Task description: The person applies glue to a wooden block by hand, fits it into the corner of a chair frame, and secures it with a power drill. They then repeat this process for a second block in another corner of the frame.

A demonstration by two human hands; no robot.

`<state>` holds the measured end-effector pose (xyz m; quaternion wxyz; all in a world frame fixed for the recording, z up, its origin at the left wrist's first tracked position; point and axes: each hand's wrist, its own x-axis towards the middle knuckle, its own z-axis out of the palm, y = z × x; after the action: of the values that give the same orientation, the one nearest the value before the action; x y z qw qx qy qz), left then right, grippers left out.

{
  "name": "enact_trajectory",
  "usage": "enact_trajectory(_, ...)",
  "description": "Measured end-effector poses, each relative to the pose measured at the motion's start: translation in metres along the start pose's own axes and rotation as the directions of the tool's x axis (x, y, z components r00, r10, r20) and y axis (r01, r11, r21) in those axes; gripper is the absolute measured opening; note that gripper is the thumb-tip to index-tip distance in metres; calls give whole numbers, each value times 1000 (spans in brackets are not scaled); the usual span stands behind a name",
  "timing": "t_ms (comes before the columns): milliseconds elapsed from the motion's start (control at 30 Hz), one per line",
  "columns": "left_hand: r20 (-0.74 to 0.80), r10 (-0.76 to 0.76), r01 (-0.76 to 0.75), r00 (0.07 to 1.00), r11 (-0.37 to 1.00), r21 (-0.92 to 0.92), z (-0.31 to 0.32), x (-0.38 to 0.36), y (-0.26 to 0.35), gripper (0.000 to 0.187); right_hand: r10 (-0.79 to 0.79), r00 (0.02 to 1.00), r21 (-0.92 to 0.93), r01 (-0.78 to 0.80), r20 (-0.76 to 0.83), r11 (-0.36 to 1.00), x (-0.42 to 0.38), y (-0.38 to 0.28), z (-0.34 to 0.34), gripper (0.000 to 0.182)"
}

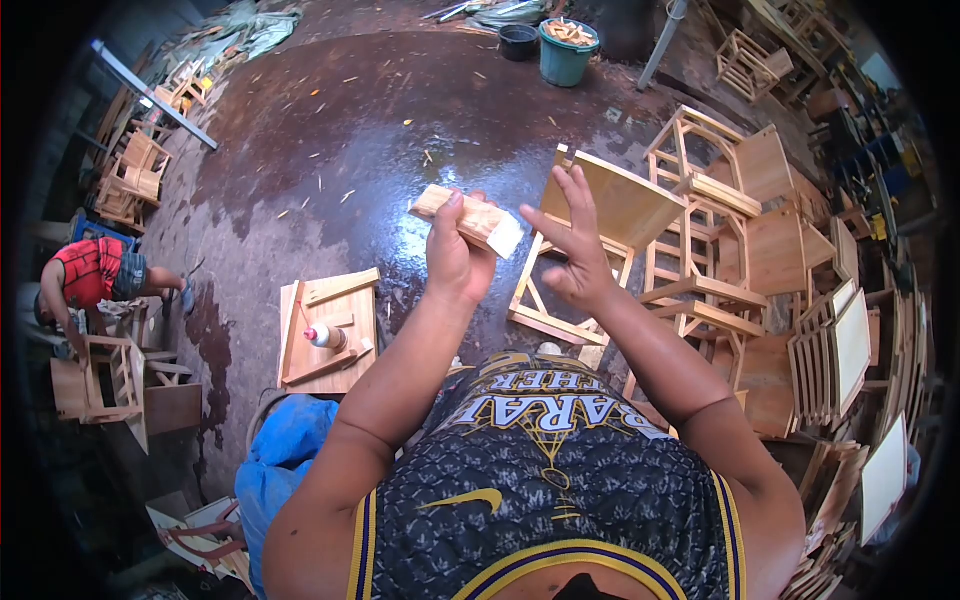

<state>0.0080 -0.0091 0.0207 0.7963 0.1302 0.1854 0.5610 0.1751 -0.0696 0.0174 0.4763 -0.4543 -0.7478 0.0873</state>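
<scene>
Wooden block [478,222] juts past the left hand [460,255] at both ends.

Floor [300,120]: dark, partly wet, strewn with chips [427,157]
Light: white-blue glare [402,232] on the floor
Right side: wooden chairs [768,165] clustered
Far end: green bucket [564,62] of scraps [570,33], black bucket [518,42] beside it

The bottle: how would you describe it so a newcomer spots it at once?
Find the blue bundle left of the dark shirt. Beyond it is a wooden panel and on that the bottle: red-capped, unlike the wood strips beside it.
</scene>
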Motion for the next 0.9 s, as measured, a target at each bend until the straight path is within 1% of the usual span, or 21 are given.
enact_trajectory(33, -2, 0, 0, 1000, 1000, 6, -1, 0, 0, 25, -51, 999, -17, 51, 14, 999, -2, -1, -1, 74)
enact_trajectory(167, -30, 7, -7, 1000, 1000, 8, 3, 1, 2, 26, -37, 998, -60, 41, 59, 997, -5, -3, -1, 74)
enact_trajectory(233, -32, 3, -3, 999, 1000, -4, 3, 2, 2, 26, 72, 997, 7, -72, -32, 997, -3, -2, -5, 74)
enact_trajectory(267, -33, 3, -3, 999, 1000, -2, 2, 2, 2, 26, 73, 997, 9, -72, -32, 997, -4, -3, -4, 74)
enact_trajectory(333, 15, -7, 7, 1000, 1000, 12, 0, 4, 2, 23, -84, 993, -29, 86, 77, 996, -7, -6, -5, 73)
enact_trajectory(367, 15, -10, 10, 1000, 1000, 12, 0, 5, 2, 23, -82, 994, -31, 84, 77, 996, -8, -4, -4, 73)
enact_trajectory(433, 14, -12, 12, 1000, 1000, -8, 0, 6, 2, 22, 66, 998, 19, -66, -7, 998, -8, 0, 0, 72)
enact_trajectory(467, 14, -10, 11, 1000, 1000, -9, 0, 8, 2, 22, 65, 998, 20, -64, -6, 998, -7, 0, -1, 72)
enact_trajectory(533, -10, -1, 1, 1000, 1000, 14, -2, 9, 1, 22, -31, 998, -16, 32, 51, 999, -8, -1, -1, 73)
enact_trajectory(567, -12, -2, 2, 1000, 1000, 15, -2, 10, 1, 22, -29, 998, -14, 30, 51, 999, -10, -3, 1, 73)
enact_trajectory(633, -25, -16, 16, 1000, 1000, 9, -2, 11, 2, 22, -137, 984, 83, 128, 115, 988, -13, -5, 3, 73)
enact_trajectory(667, -26, -15, 15, 1000, 1000, 7, -1, 12, 2, 22, -142, 986, 120, 131, 87, 984, -12, -6, 2, 73)
enact_trajectory(700, -27, -7, 7, 1000, 1000, 12, -1, 13, 2, 22, -143, 986, 122, 131, 89, 984, -9, -7, 2, 73)
enact_trajectory(767, -33, -2, 2, 999, 1000, 18, -3, 14, 2, 22, 10, 1000, 135, -14, 29, 991, -5, -8, 5, 72)
enact_trajectory(800, -36, -2, 2, 999, 1000, 11, -4, 15, 1, 22, 12, 1000, 135, -16, 29, 991, -7, -6, 7, 72)
enact_trajectory(867, -39, -2, 2, 999, 1000, 3, -4, 17, 1, 23, -57, 997, 129, 50, 48, 990, -11, -1, 12, 72)
enact_trajectory(900, -63, 2, -2, 998, 1000, 0, -3, 17, 2, 26, -59, 997, 130, 52, 51, 990, -11, 0, 12, 72)
